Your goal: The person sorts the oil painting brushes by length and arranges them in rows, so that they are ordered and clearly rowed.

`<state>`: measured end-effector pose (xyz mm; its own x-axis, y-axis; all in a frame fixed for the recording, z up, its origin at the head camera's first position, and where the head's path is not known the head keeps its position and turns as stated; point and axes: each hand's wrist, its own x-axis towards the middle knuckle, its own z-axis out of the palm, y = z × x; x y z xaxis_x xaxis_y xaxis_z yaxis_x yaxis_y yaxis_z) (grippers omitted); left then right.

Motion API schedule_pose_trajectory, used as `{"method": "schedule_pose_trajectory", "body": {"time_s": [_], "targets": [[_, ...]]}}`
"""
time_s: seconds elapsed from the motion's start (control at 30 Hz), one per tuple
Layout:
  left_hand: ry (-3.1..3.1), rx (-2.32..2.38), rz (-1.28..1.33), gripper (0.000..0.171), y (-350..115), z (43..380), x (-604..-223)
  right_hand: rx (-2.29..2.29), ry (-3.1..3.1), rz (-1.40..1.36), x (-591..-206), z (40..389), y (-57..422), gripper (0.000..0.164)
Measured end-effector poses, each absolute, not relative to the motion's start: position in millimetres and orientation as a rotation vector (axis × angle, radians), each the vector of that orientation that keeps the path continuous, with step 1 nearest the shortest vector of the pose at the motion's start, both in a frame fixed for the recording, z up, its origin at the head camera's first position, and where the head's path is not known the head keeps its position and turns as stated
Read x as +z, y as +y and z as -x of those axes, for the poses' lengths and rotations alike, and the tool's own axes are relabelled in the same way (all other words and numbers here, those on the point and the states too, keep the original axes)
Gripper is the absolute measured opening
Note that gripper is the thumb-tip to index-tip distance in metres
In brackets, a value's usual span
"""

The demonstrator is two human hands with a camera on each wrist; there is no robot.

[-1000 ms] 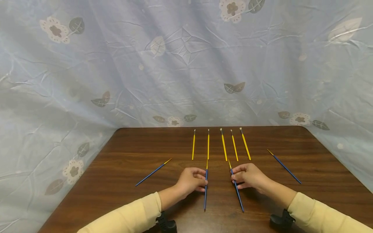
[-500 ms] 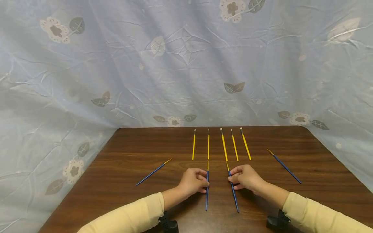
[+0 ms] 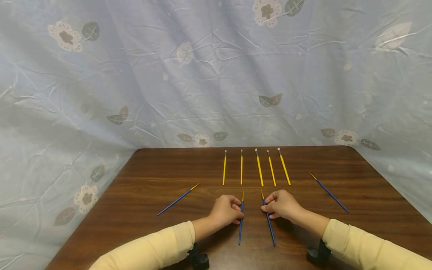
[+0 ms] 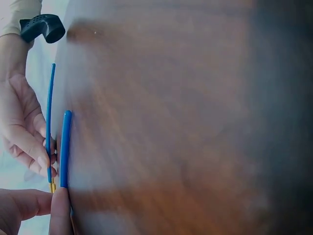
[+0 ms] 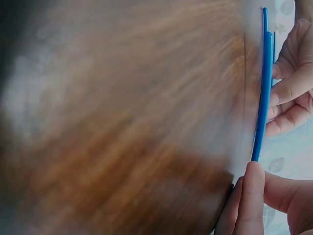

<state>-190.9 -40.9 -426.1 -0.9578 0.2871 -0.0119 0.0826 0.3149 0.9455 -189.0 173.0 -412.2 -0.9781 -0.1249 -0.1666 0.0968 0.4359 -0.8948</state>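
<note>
Near the middle of the table, my left hand (image 3: 225,210) pinches a blue-handled paintbrush (image 3: 240,229) with a yellow tip end pointing away from me. Across a small gap, my right hand (image 3: 281,205) pinches a similar blue paintbrush (image 3: 271,228), its handle end slanting toward the lower right. The left wrist view has the left hand's blue handle (image 4: 65,147) close up between thumb and finger. In the right wrist view, the other blue handle (image 5: 264,98) rises from the right fingertips (image 5: 252,181).
Several yellow-handled flat brushes (image 3: 241,170) lie in a row at the back of the brown table (image 3: 162,161). One blue brush (image 3: 175,202) lies diagonally on the left, another blue brush (image 3: 330,195) on the right. A floral curtain (image 3: 216,93) hangs around the table's back and sides.
Both hands have come closer together, the right moving left and the left slightly right, each with its brush. The brush tips have drawn back a little from the yellow row.
</note>
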Motion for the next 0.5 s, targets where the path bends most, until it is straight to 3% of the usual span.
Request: {"method": "schedule_pose_trajectory", "body": {"time_s": [0.5], "targets": [[2.400, 1.705, -0.340, 0.023, -39.4, 192.1, -429.5, -1.527, 2.544, 0.032, -414.2, 188.1, 168.4, 0.018]]}}
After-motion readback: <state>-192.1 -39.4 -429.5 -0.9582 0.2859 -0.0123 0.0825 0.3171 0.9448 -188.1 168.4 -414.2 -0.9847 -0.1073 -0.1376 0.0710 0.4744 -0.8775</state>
